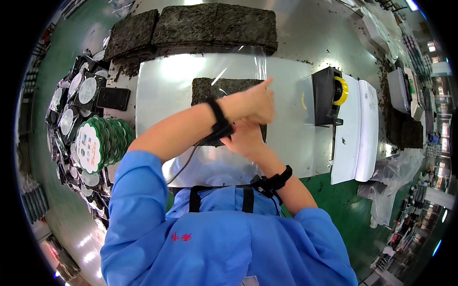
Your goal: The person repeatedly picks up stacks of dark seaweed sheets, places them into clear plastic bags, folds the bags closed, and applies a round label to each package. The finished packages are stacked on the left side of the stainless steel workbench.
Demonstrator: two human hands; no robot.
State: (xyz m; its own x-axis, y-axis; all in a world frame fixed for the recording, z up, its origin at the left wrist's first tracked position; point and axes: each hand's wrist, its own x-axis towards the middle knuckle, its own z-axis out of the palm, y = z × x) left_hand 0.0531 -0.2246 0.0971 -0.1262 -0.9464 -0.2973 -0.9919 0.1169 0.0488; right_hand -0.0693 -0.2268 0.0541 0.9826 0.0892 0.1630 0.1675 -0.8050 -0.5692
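Note:
A dark, square block of pressed dried seaweed (pixel 204 89) lies on a clear plastic film (pixel 167 86) spread over the table. My left arm reaches across to the right, and my left hand (pixel 258 104) is over the block's right side. Its fingers are curled in with one digit sticking out; whatever they hold, if anything, is hidden. Just below it, my right hand (pixel 245 139) lies over the block's lower right part, thumb apart, its fingertips partly covered by my left hand. Glare on the film crosses the block.
More seaweed blocks (pixel 186 25) line the far edge. At left are a black phone (pixel 113 98), a stack of green-edged round labels (pixel 90 145) and a heap of black packets (pixel 67 121). A black tape dispenser (pixel 326 97) and a white roll (pixel 366 128) stand at right.

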